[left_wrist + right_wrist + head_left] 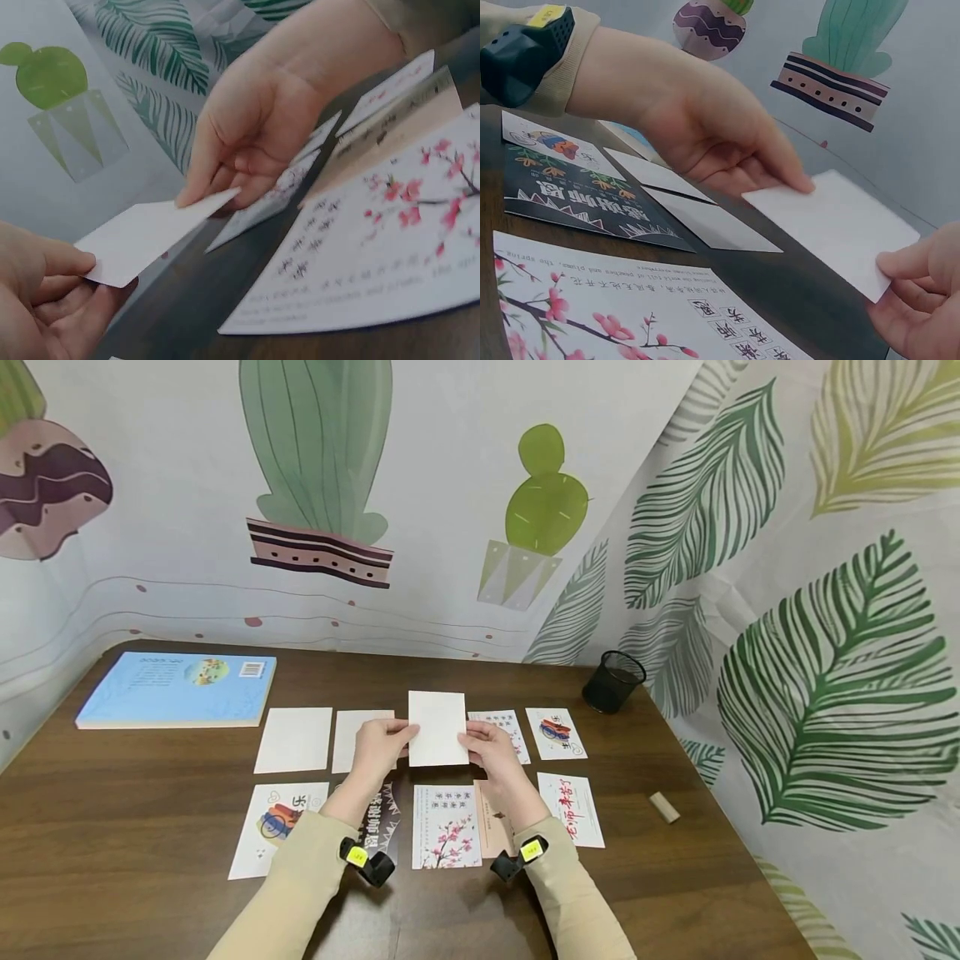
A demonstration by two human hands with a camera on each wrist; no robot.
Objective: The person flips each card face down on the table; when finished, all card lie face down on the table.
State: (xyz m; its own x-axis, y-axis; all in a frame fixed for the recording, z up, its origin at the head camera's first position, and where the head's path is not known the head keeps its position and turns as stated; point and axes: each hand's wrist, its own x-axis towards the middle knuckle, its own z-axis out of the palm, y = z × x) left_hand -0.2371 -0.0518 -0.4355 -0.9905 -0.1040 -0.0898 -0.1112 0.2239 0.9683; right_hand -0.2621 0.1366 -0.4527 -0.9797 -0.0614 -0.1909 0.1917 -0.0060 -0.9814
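A blank white card (437, 728) is held upright above the table between both hands. My left hand (380, 745) pinches its left edge between thumb and fingers, and my right hand (495, 752) pinches the right edge. In the left wrist view the card (154, 232) is seen at a slant, thumbs on its near face. Under and around the hands lie two rows of cards: a plum-blossom card (447, 827), a black card (381, 822) and a peach card (492, 818) partly hidden by my wrists, and a blank white card (352, 735) behind the left hand.
Another blank card (293, 740) lies at the back left, with a blue book (176, 689) beyond it. Cards with a colourful drawing (557, 732) and red writing (570, 810) lie to the right. A black mesh pen cup (613, 682) and a beige eraser-like block (664, 807) stand near the right edge.
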